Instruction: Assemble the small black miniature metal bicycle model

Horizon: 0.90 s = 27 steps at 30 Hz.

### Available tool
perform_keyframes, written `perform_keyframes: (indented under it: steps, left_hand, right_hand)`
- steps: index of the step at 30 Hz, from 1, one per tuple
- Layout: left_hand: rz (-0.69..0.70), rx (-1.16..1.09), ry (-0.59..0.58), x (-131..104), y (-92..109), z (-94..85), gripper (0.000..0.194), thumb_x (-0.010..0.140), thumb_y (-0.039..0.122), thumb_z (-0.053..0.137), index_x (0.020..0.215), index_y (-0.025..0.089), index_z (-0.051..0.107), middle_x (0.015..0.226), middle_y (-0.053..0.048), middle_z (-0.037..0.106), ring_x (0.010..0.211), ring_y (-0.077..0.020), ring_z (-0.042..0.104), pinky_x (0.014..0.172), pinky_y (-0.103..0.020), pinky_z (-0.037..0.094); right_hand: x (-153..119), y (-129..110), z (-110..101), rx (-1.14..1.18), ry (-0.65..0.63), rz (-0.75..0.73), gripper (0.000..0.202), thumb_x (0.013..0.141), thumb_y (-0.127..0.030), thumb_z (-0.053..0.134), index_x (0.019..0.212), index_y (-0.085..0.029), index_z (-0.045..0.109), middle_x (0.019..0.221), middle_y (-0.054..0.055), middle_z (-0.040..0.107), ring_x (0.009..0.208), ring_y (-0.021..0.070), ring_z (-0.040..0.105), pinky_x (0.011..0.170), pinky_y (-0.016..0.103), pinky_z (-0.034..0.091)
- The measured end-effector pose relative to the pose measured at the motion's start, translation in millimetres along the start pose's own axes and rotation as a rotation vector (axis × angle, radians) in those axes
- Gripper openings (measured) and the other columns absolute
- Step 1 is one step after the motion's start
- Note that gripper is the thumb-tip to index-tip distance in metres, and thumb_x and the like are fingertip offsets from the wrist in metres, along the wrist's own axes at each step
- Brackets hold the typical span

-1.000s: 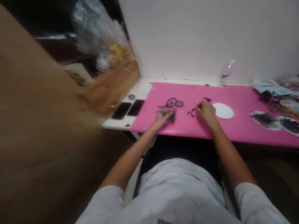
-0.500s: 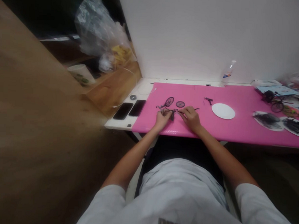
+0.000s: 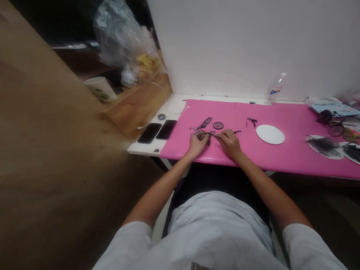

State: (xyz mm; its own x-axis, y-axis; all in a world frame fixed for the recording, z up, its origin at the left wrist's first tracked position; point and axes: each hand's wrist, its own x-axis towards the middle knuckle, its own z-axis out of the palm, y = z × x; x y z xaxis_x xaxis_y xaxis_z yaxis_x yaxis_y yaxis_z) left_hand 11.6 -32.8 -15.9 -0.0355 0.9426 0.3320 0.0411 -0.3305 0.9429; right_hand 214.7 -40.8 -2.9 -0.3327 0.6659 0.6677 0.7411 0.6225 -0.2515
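Note:
A small dark model bicycle [image 3: 206,123] lies tilted on the pink table cover, one spoked wheel pointing away from me. My left hand [image 3: 198,144] is closed on its frame, fingers and thumb pinched together. Close on the right, my right hand [image 3: 230,142] pinches a small dark part at the bicycle's right end; the fingertips hide most of it. A loose spoked wheel [image 3: 218,125] lies flat just beyond the hands. Past my right fingers a short black curved piece [image 3: 237,132] shows on the cover.
A small black pistol-shaped piece [image 3: 252,122] and a white disc [image 3: 270,134] lie to the right. Farther right are plates of black parts [image 3: 325,147] and another model bicycle [image 3: 332,122]. Two phones [image 3: 149,133] rest at the left; a bottle [image 3: 277,86] stands by the wall.
The model bicycle has turned slightly in my left hand, and its raised wheel looks narrower. My right hand keeps nearly the same place. The whole view has shifted a little.

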Motion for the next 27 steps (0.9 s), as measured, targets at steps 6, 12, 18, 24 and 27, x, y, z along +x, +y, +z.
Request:
perform_keyframes:
  steps: [6,12,18,24,27]
  left_hand:
    - [-0.024,-0.019,0.007,-0.3,2.3,0.9,0.021,0.092,0.036,0.075,0.095,0.015,0.077,0.079,-0.007,0.078,0.071,-0.0206,0.073,0.074,-0.033,0.061]
    - [0.027,0.097,0.002,-1.5,4.0,-1.2,0.019,0.092,0.033,0.076,0.098,0.016,0.081,0.087,-0.008,0.081,0.080,-0.0226,0.075,0.080,-0.033,0.060]
    - [0.074,0.160,0.007,-2.0,4.5,-2.9,0.017,0.093,0.032,0.075,0.096,0.017,0.082,0.088,-0.008,0.081,0.082,-0.0232,0.074,0.082,-0.034,0.059]
    - [0.078,0.167,-0.021,-2.9,6.2,-3.1,0.017,0.094,0.033,0.073,0.096,0.017,0.081,0.087,-0.007,0.078,0.078,-0.0206,0.070,0.077,-0.030,0.055]
    - [0.119,0.238,-0.043,-4.3,7.5,-2.8,0.017,0.096,0.032,0.071,0.095,0.018,0.080,0.077,-0.004,0.073,0.069,-0.0183,0.062,0.072,-0.029,0.050]
  right_hand:
    - [0.4,0.3,0.3,0.003,0.019,-0.014,0.035,0.115,-0.040,0.054,0.109,-0.024,0.084,0.099,0.012,0.071,0.101,0.0271,0.062,0.088,0.038,0.053]
    - [0.0,1.9,1.6,-0.016,-0.002,0.001,0.033,0.114,-0.039,0.055,0.107,-0.026,0.084,0.101,0.012,0.072,0.102,0.0274,0.062,0.086,0.038,0.054]
    - [-0.1,2.1,1.9,-0.024,0.005,-0.037,0.030,0.114,-0.038,0.057,0.110,-0.026,0.084,0.099,0.012,0.071,0.101,0.0281,0.062,0.087,0.041,0.055]
    - [2.5,-2.6,-4.8,-0.036,-0.020,-0.084,0.031,0.113,-0.039,0.059,0.102,-0.020,0.081,0.097,0.013,0.070,0.098,0.0282,0.061,0.086,0.040,0.052]
    - [3.8,-3.9,-6.1,-0.072,-0.024,-0.090,0.037,0.114,-0.039,0.056,0.090,-0.021,0.077,0.094,0.013,0.069,0.096,0.0278,0.060,0.083,0.039,0.050]
